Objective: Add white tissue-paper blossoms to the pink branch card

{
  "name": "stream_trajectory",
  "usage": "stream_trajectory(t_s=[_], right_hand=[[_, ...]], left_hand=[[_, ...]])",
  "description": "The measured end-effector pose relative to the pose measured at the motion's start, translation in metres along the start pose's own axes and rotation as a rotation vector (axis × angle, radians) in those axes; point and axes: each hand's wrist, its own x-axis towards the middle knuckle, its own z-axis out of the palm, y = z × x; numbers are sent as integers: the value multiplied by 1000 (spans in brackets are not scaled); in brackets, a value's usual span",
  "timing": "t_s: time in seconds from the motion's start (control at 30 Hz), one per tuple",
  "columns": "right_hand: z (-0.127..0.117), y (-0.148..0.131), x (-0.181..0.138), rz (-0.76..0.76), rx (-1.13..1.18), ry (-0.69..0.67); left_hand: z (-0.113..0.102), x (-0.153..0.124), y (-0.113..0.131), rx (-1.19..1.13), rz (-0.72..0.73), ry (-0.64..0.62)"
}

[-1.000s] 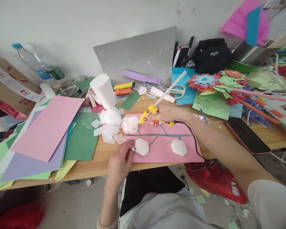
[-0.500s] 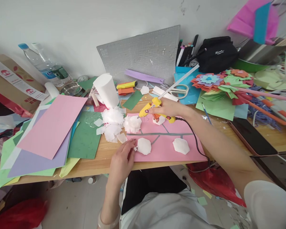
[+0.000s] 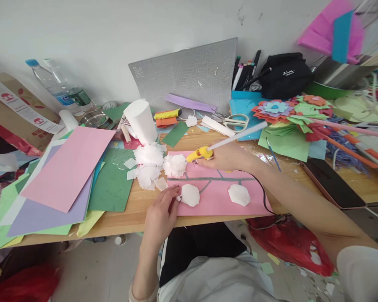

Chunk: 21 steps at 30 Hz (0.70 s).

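Observation:
My right hand (image 3: 224, 158) is wrapped round a yellow hot glue gun (image 3: 202, 153), with a long glue stick (image 3: 239, 136) jutting from its back. The nozzle points left, close to a ruffled white paper flower (image 3: 175, 166) on the pink sheet (image 3: 220, 209). My left hand (image 3: 162, 212) rests at the sheet's left edge, fingertips pinched on a small twisted white paper piece (image 3: 178, 198). Beside it lies a white paper disc (image 3: 190, 195); another white disc (image 3: 239, 195) sits farther right. Grey branch lines (image 3: 214, 179) cross the sheet. My right hand hides part of the sheet.
Loose white paper petals (image 3: 148, 163) are heaped left of the sheet, by a white paper roll (image 3: 140, 121). Coloured papers (image 3: 67, 167) cover the table's left. Scissors (image 3: 236, 122) lie behind; a phone (image 3: 333, 182) and paper flowers (image 3: 275, 109) are at right. The gun's cord (image 3: 264, 197) trails over the front edge.
The glue gun has tipped over in my right hand, so its glue stick now leans lower and to the right. My right hand covers the disc behind it. My left hand has stayed put.

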Motion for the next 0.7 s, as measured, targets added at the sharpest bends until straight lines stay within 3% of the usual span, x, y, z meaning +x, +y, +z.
stream_trajectory(t_s=[0.1,0.23,0.3,0.37,0.47,0.53,0.7], right_hand=[[-6,-2,-12,-14,7,-61],[-15,9,-22,44,347,-135],[-15,22,-33,109,478,-39],[-14,37,-51,215,503,140],[-9,60,-85,424,361,388],[-4,74,-105,476,201,490],[13,103,-126,640,-204,428]], left_hand=[[0,0,1,4,3,2],[-1,1,1,6,17,9],[-1,0,1,11,31,8],[-1,0,0,19,47,13],[1,-2,-1,30,59,19],[1,-3,-2,30,49,16],[-2,-2,-3,-72,-39,12]])
